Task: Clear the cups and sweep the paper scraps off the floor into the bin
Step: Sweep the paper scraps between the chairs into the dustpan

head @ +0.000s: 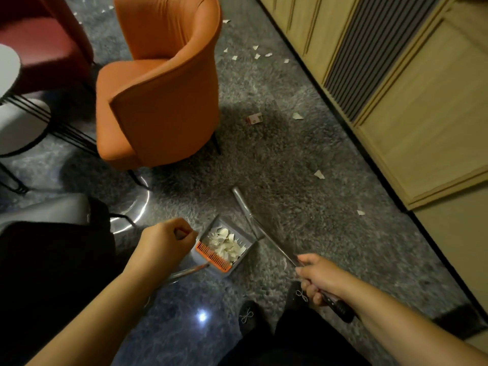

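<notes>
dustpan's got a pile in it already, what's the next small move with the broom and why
Probably swing the broom, gripped by the right hand, toward the nearest paper scrap and draw it back to the dustpan held by the left hand. Scraps lie loose on the carpet along the wooden wall.

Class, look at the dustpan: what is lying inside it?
A heap of white paper scraps fills the grey dustpan, behind its orange comb edge. The pan's floor beneath the heap is covered, so anything under the scraps cannot be seen.
</notes>
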The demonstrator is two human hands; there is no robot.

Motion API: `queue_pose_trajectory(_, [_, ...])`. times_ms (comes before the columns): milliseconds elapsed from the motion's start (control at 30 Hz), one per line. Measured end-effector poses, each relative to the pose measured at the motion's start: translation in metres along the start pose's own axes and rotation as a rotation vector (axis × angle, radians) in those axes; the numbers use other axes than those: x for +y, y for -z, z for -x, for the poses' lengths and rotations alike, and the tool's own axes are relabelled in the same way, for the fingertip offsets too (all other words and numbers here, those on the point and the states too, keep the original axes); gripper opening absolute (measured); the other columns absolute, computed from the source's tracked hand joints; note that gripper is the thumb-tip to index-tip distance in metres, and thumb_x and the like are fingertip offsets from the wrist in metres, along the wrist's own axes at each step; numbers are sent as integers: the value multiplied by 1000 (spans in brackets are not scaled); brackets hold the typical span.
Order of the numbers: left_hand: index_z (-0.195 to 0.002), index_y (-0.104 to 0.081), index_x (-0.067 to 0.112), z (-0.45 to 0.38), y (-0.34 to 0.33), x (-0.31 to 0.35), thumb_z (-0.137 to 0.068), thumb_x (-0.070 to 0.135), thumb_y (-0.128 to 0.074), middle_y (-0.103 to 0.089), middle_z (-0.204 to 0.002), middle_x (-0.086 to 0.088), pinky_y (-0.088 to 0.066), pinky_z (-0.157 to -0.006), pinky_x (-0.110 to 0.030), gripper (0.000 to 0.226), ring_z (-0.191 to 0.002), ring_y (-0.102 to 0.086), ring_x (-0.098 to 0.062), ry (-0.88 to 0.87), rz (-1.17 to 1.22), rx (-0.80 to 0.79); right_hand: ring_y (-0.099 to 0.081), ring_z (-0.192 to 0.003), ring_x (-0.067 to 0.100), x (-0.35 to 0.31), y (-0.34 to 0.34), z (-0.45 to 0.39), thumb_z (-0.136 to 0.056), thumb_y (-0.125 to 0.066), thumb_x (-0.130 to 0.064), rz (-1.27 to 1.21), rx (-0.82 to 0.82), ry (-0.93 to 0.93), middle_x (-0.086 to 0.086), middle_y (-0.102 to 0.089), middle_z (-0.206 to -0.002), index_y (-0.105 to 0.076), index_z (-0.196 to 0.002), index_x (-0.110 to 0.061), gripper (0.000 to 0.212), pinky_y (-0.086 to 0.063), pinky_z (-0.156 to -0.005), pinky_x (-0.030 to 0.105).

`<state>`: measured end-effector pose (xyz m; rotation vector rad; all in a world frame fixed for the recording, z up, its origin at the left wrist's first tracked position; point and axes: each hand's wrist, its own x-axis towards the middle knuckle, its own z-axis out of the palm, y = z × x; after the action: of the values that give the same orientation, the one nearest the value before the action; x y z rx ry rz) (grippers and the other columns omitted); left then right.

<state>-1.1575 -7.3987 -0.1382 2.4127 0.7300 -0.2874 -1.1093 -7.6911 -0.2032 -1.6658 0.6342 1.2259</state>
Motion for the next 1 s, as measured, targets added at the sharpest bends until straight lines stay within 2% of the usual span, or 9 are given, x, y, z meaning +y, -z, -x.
queue_pose_trajectory(100, [-73,-67,25,-9,-5,24,-88,28,-70,-65,-59,6,-40,-50,-10,16,-58,-61,-8,-47,7,-28,-31,-27,6,-4,23,1,-99,-43,-6,-109,37,20,8,-38,-58,-30,-144,-19,48,-28,-32,11])
queue_pose_trajectory(200, [-73,-67,22,-23,-12,53,-87,27,-71,-67,-61,0,-47,-58,-23,15,-63,-65,-19,-94,27,-29,-29,-28,6,-8,46,1,-100,-42,-6,-230,62,25,7,-37,-57,-31,-143,-20,47,-27,-32,10])
queue_pose_trajectory(267, [-74,-66,21,-36,-20,76,-88,26,-70,-67,-63,1,-47,-58,-27,15,-61,-62,-18,-131,26,-31,-29,-28,7,-10,64,-4,-100,-41,-7,-291,94,26,7,-36,-58,-31,-144,-21,47,-27,-32,11])
queue_pose_trajectory(500, [-76,-64,21,-85,-56,167,-90,27,-68,-63,-62,3,-39,-47,-26,16,-48,-49,-11,-262,-51,-63,-30,-28,7,-20,140,-24,-101,-40,-6,-459,213,35,7,-36,-59,-32,-142,-19,44,-27,-33,11])
queue_pose_trajectory(634, [-72,-61,23,-113,-81,226,-89,29,-68,-63,-63,3,-44,-48,-31,20,-51,-54,-12,-314,-88,-96,-30,-26,6,-29,202,-41,-101,-39,-5,-545,284,3,7,-36,-60,-35,-138,-17,39,-27,-32,11])
queue_pose_trajectory(767, [-75,-62,24,-142,-104,282,-89,31,-67,-63,-65,4,-52,-54,-34,17,-58,-59,-13,-326,-138,-140,-31,-28,8,-33,265,-58,-100,-39,-3,-538,349,-21,8,-36,-58,-40,-135,-4,35,-27,-32,12])
queue_pose_trajectory(834, [-74,-62,27,-154,-111,307,-89,32,-67,-64,-66,4,-54,-55,-36,17,-59,-60,-15,-299,-158,-149,-34,-28,11,-33,295,-66,-100,-41,-5,-514,386,-51,9,-40,-59,-36,-139,-7,39,-28,-32,15])
queue_pose_trajectory(934, [-72,-61,27,-171,-122,345,-89,30,-67,-63,-66,3,-49,-53,-32,19,-60,-60,-16,-271,-144,-147,-38,-27,13,-32,347,-86,-100,-44,-7,-475,417,-103,11,-43,-57,-34,-143,-6,44,-32,-32,17])
queue_pose_trajectory(1000, [-73,-61,27,-180,-123,366,-90,29,-67,-63,-66,3,-50,-54,-32,18,-59,-59,-16,-275,-160,-144,-41,-31,16,-34,371,-100,-99,-43,-6,-424,452,-129,11,-45,-56,-43,-133,-3,34,-34,-33,19])
